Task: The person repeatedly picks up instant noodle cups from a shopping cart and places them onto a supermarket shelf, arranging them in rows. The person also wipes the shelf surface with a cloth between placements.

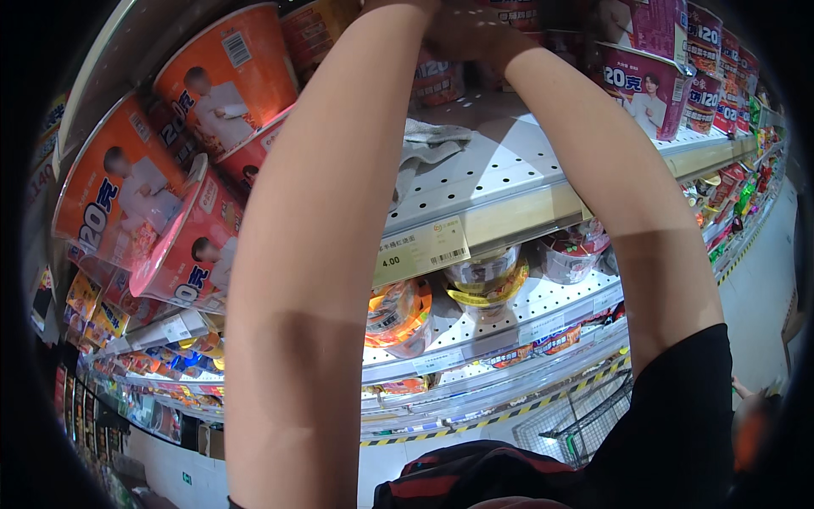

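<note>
Both my arms reach up and forward over a white perforated metal shelf (483,159). My right hand (470,32) is in shadow at the top edge, among instant noodle tubs at the back; its fingers are too dark to make out. My left hand is beside it, and which fingers belong to which hand is hard to tell. Below the hands, a grey cloth (435,141) lies crumpled on the shelf, partly behind one forearm. A dark red noodle tub (439,83) stands behind the cloth. Whether either hand holds something cannot be seen.
Large orange noodle tubs (229,76) and a pink-red tub (197,254) stand at the left. Purple tubs (642,89) are stacked at the right. A price label (420,251) hangs on the shelf edge. Bowls (397,315) fill a lower shelf; a wire cart (572,420) stands below, a person (753,420) beyond.
</note>
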A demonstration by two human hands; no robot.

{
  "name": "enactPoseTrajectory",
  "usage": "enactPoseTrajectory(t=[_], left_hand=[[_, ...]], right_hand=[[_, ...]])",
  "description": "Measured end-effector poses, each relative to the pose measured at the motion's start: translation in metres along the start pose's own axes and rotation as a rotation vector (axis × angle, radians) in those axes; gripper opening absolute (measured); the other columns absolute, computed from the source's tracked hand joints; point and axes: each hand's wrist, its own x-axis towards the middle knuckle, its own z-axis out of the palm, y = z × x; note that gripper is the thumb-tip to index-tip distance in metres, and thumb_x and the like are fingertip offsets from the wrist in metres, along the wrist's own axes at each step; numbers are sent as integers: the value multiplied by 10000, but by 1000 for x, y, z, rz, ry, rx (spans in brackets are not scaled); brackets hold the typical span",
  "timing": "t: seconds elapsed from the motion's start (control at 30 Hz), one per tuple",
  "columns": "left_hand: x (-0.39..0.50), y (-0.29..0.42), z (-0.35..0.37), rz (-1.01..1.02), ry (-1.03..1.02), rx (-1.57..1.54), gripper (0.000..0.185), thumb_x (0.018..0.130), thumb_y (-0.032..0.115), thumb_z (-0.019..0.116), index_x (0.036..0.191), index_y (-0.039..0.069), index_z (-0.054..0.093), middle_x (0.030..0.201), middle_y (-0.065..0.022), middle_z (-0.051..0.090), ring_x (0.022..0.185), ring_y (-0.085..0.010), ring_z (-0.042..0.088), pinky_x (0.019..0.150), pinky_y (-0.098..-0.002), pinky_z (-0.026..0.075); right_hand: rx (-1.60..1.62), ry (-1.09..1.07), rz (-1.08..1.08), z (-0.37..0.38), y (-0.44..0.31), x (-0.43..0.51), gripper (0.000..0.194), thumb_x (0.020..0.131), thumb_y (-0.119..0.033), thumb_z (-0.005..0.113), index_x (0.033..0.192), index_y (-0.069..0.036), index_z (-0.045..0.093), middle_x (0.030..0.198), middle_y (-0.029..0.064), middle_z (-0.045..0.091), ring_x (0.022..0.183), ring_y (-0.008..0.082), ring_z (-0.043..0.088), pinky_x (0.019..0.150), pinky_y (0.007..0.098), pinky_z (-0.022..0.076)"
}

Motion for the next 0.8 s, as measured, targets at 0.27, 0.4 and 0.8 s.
enactPoseTrajectory(t=[0.27, 0.4, 0.8], left_hand=[[58, -18, 45, 272, -247, -105, 351, 854, 393, 691, 1069, 134, 793, 1144, -210, 726, 1096, -354, 702, 932, -452, 559], [74, -36, 52, 523, 3, 94, 294, 877, 354, 667, 985, 118, 806, 1028, -191, 751, 983, -341, 733, 864, -449, 578], [98, -47, 55, 458, -60, -168, 295, 911, 230, 578, 877, 13, 776, 885, -209, 753, 842, -324, 754, 794, -423, 592]], right_hand=[[53, 183, -13, 54, 12, -13, 257, 846, -122, 658, 1076, -152, 768, 1095, 165, 742, 1042, 355, 713, 908, 477, 577], [67, 219, -5, 66, 11, -13, 234, 857, -129, 642, 1054, -120, 767, 1093, 157, 744, 1056, 344, 712, 911, 474, 580], [15, 86, -60, 41, 0, -16, 302, 809, -148, 728, 1103, -78, 730, 1082, 165, 726, 1038, 363, 692, 929, 470, 559]])
